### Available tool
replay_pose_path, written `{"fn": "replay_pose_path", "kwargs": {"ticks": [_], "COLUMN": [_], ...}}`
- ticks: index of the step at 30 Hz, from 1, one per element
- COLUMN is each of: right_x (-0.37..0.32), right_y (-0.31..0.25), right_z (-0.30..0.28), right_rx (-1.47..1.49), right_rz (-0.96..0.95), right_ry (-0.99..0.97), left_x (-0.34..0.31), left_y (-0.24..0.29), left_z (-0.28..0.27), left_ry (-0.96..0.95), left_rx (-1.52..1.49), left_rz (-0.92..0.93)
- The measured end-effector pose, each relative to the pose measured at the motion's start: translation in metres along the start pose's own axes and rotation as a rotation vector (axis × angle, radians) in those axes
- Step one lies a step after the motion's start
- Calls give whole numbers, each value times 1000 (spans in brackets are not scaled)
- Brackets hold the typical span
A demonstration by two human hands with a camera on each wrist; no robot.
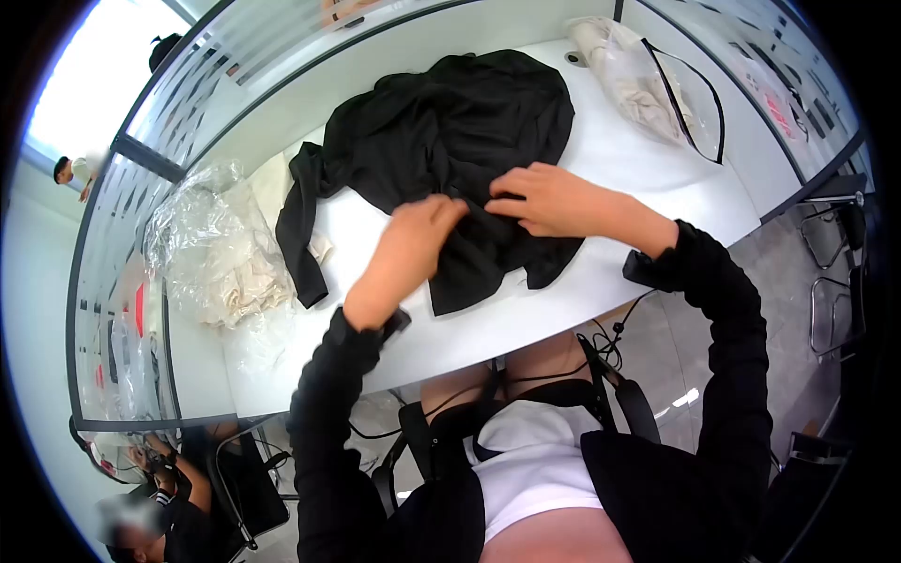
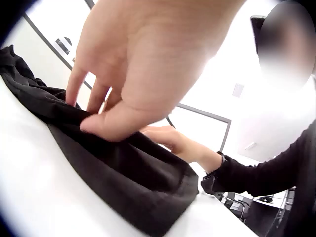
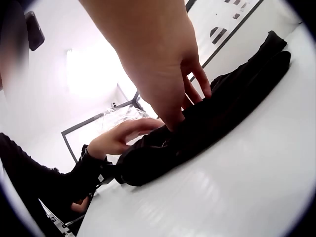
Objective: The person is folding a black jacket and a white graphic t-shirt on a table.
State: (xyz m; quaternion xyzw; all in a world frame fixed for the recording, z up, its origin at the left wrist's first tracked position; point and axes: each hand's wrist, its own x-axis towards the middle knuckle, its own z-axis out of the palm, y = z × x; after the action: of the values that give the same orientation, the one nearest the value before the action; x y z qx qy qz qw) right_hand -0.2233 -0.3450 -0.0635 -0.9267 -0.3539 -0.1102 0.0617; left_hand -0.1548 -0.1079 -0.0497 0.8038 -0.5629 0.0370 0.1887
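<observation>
A black garment [image 1: 450,113] lies bunched on the white table, one sleeve [image 1: 298,225] stretched out to the left. My left hand [image 1: 408,249] pinches cloth near the garment's lower middle; in the left wrist view the thumb of that hand [image 2: 153,64] presses the black fabric [image 2: 123,163], with the fingers bent behind a fold. Just to the right, my right hand [image 1: 563,202] has thumb and fingers on the same garment, a short gap from the left. In the right wrist view, the fingertips of this hand [image 3: 163,74] are partly hidden in the dark cloth [image 3: 222,113].
Clear plastic with cream cloth [image 1: 230,272] lies at the table's left. A clear bag with black edging [image 1: 648,89] holding cream cloth is at the back right. Low partitions [image 1: 155,159] border the table [image 1: 657,188]. Cables [image 1: 610,342] hang below the front edge.
</observation>
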Motion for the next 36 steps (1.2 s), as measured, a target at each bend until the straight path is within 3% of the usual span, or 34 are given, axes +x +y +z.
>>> {"fn": "replay_pose_path", "kwargs": {"ticks": [2, 6, 9, 13, 15, 16, 17, 19, 20, 24, 26, 27, 29, 31, 33, 36], "right_x": [-1, -4, -7, -23, -42, -56, -73, -83, -83, -52, -23, -39, -45, -62, -67, -75], "right_y": [-2, 10, 25, 92, 138, 162, 186, 202, 200, 122, 61, 70, 36, 2, -37, -55], "right_z": [1, -14, -42, -98, -148, -176, -204, -235, -240, -213, -182, -160, -119, -73, -57, -35], "right_rx": [-104, -161, -415, -803, -977, -1044, -1120, -1152, -1059, -1055, -736, -651, -398, -242, 114, 162], "right_rz": [-12, -150, -217, -251, 2, 258, 582, 946, 1084, 824, 840, 690, 484, 337, 512, 833], "right_ry": [17, -33, -24, 235, 304, 280, 182, -22, -147, 88, 8, 149, 272, 66, -134, -200], "left_x": [-22, -42, -53, -81, -92, -97, -101, -108, -111, -119, -122, -124, -128, -132, -134, -136], "left_y": [13, 23, 20, 7, 10, 10, 11, 11, 12, 17, 20, 20, 20, 23, 20, 21], "left_z": [1, -7, -19, -24, -30, -34, -37, -39, -40, -39, -39, -38, -36, -38, -39, -40], "left_ry": [-69, -117, -191, -137, -141, -144, -148, -158, -156, -112, -117, -114, -94, -95, -95, -94], "left_rx": [-70, 67, 9, 7, -11, -24, -36, -39, -50, -44, -51, -54, -64, -130, -196, -284], "left_rz": [44, 16, -39, -177, -264, -280, -296, -324, -330, -336, -349, -347, -353, -390, -434, -540]}}
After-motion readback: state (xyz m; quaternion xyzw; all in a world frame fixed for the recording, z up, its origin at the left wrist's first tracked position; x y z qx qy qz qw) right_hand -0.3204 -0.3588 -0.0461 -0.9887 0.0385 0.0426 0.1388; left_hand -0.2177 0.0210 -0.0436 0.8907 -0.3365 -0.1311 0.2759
